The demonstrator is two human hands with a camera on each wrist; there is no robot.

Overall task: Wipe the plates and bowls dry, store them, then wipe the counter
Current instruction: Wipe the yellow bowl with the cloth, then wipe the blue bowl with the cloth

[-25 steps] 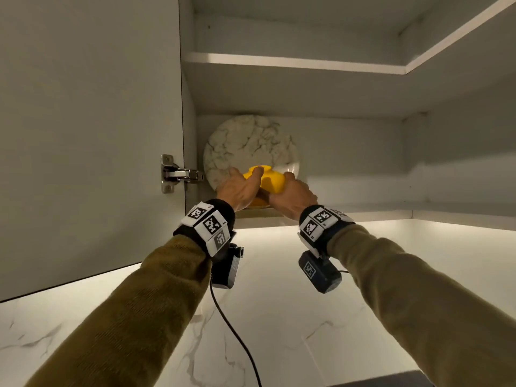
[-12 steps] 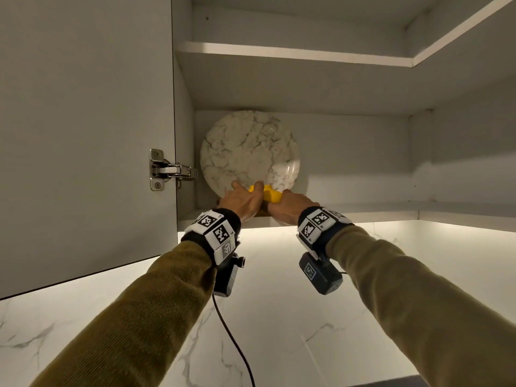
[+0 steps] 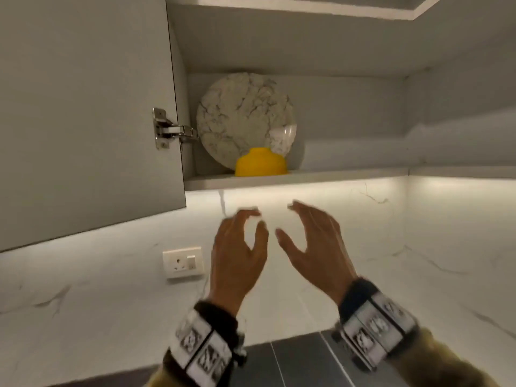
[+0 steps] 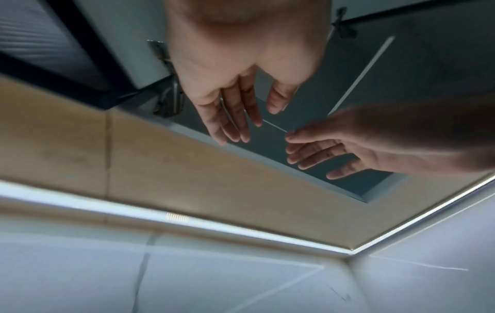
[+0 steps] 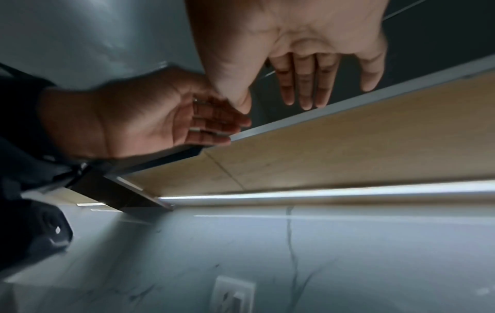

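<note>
Bowl: one yellow bowl (image 3: 261,162) sits upside down on the lowest cabinet shelf (image 3: 335,175), near its front edge; neither hand touches it.
Left hand: one left hand (image 3: 237,252), empty, fingers loosely spread and slightly curved, thumb apart from them; it hangs in the air below the shelf, well clear of the bowl.
Right hand: one right hand (image 3: 312,244), also empty, fingers relaxed and apart, palm turned toward the left hand; the two hands are near each other without touching.
Wrist views: both show bare palms and straight, loose fingers holding nothing, under the pale wood underside of the cabinet.
Plate: one round marble-patterned plate (image 3: 243,115) stands on edge behind the bowl, leaning against the cabinet's back wall; the bowl covers its lower rim.
Second rim: a pale, glossy curved edge shows at the plate's lower right; whether it is another dish I cannot tell.
Cabinet door: one grey door (image 3: 83,113) stands open to the left, with one metal hinge (image 3: 170,129) visible.
Shelves: two visible, the upper one (image 3: 307,7) seen only from below.
Wall: one white socket plate (image 3: 183,262) on the marble backsplash, left of the left hand.
Wristbands: two, one on each wrist, with blurred black-and-white markers.
</note>
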